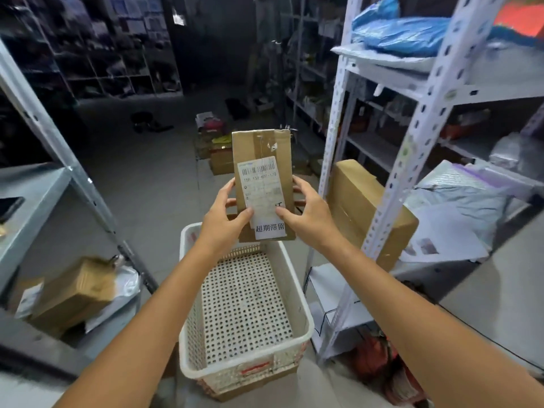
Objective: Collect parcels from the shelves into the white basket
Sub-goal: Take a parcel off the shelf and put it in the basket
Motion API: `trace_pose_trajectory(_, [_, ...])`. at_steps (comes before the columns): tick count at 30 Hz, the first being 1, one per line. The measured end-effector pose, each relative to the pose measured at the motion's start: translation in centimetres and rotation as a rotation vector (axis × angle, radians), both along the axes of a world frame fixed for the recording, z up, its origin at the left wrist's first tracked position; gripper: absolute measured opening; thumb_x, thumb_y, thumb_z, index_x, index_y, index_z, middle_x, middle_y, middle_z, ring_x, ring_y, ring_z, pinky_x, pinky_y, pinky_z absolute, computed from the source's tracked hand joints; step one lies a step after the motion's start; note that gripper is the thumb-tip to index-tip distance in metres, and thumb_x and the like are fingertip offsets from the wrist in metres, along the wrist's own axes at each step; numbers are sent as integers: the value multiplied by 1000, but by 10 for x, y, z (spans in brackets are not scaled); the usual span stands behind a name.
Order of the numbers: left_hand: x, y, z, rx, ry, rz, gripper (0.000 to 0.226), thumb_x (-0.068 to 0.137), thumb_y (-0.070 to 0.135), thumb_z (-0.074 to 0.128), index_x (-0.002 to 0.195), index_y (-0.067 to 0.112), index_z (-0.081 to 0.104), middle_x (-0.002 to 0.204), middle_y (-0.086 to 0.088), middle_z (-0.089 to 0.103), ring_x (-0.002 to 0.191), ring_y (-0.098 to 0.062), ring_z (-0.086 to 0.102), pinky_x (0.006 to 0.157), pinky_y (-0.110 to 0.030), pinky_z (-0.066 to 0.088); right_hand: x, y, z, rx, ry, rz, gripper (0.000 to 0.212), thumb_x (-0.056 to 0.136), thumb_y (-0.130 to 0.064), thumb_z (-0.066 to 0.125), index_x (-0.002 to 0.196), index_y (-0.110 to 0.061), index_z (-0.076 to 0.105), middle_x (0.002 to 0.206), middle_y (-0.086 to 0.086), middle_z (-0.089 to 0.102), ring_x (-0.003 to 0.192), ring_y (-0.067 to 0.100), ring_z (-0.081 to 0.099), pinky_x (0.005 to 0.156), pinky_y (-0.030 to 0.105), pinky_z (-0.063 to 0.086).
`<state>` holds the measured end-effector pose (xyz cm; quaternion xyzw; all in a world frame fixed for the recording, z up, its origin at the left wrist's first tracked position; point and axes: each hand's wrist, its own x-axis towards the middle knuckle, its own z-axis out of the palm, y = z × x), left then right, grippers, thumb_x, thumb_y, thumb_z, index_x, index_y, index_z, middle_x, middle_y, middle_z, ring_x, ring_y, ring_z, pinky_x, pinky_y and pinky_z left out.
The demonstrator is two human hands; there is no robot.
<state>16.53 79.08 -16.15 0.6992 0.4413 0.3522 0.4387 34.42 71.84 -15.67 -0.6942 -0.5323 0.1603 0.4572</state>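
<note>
Above the far end of the white basket (191,319) one brown cardboard parcel (262,148) is held up in both hands; it stands on end, long axis near upright, its white label (265,195) facing the person. The left hand (226,214) pinches the lower left edge, thumb on the label face and fingers curled behind; the right hand (306,213) grips the lower right edge the same way; neither is spread, and both are closed round the parcel.

What the drop turns on: the basket lies straight below the grip and a little nearer the person, its long axis running away from the body, while the parcel's runs up and down; so, as I judge it, the parcel needs tipping flat and lowering toward the body to lie along the perforated floor. Both hands are about equally near the basket; neither has the advantage.

Counted: one parcel in hand; one basket, with no parcel visible inside it; two hands. On the right shelf (412,148) one large cardboard box (359,201) leans beside the upright, with at least two grey mailers (459,195) past it and a blue bag (406,33) on the tier above; on the low left shelf at least two brown boxes (76,293), blurred.
</note>
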Motion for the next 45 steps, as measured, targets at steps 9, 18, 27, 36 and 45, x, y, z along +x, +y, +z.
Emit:
trace_pose_trajectory(9, [-13, 93, -64, -186, -32, 156, 66, 94, 24, 66, 149, 42, 32, 130, 8, 52, 116, -13, 56, 93, -48, 56, -3, 118, -62, -108, 126, 162, 68, 84, -25, 75, 143, -30, 42, 129, -12, 59, 98, -4, 60, 84, 18, 53])
trace_pose_trajectory(18, [-23, 164, -192, -358, -34, 340, 61, 94, 18, 63, 142, 46, 36, 136, 6, 54, 122, -14, 56, 100, -49, 51, -18, 219, -191, -275, 188, 268, 66, 83, -23, 74, 143, -29, 45, 134, -7, 59, 110, -5, 56, 98, 26, 50])
trace_pose_trajectory(27, [-55, 234, -355, -481, 29, 401, 60, 98, 14, 58, 149, 33, 35, 133, 6, 56, 112, -4, 56, 78, -12, 49, -56, 294, -353, -413, 187, 270, 62, 85, -17, 72, 142, -27, 50, 131, -7, 63, 112, 6, 58, 97, 31, 51])
trace_pose_trajectory(36, [-58, 267, -502, -621, 52, 490, 59, 97, 10, 57, 147, 34, 36, 143, 5, 51, 123, -14, 54, 88, -29, 54, -73, 335, -503, -600, 249, 250, 64, 83, -15, 68, 144, -26, 48, 127, -7, 65, 80, -1, 65, 75, 31, 60])
trace_pose_trajectory(45, [-49, 298, -606, -713, 9, 525, 58, 99, -2, 48, 150, 21, 34, 146, -3, 49, 112, -8, 50, 59, -8, 51, -75, 369, -602, -687, 259, 226, 67, 83, -14, 70, 144, -23, 46, 126, -5, 65, 92, 10, 66, 80, 29, 57])
